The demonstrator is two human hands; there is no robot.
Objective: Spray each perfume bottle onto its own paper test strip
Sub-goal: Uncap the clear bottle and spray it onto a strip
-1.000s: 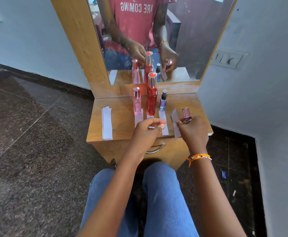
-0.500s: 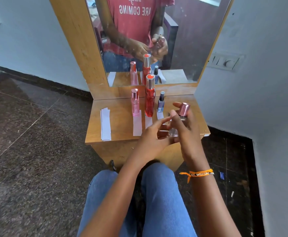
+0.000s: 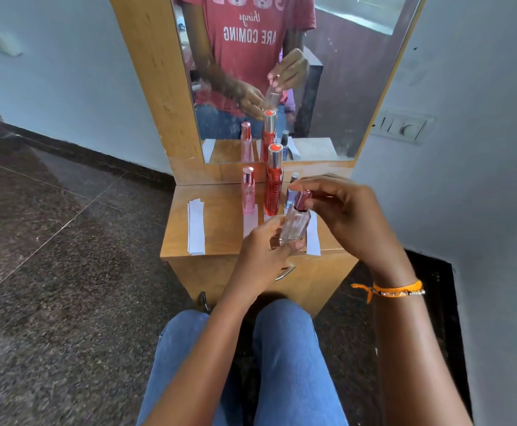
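Wooden bench (image 3: 220, 241) under a mirror carries three standing bottles and paper strips. Above it, the left hand (image 3: 260, 253) grips a clear bottle (image 3: 295, 226); the right hand (image 3: 343, 210) pinches its pink cap (image 3: 302, 199). Uncapping seems underway; spraying a strip (image 3: 312, 238) should follow.

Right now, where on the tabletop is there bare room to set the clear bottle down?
Bare wood lies between the strip stack and the pink bottle, and left of that stack. Around the red bottle and laid strips it is crowded.
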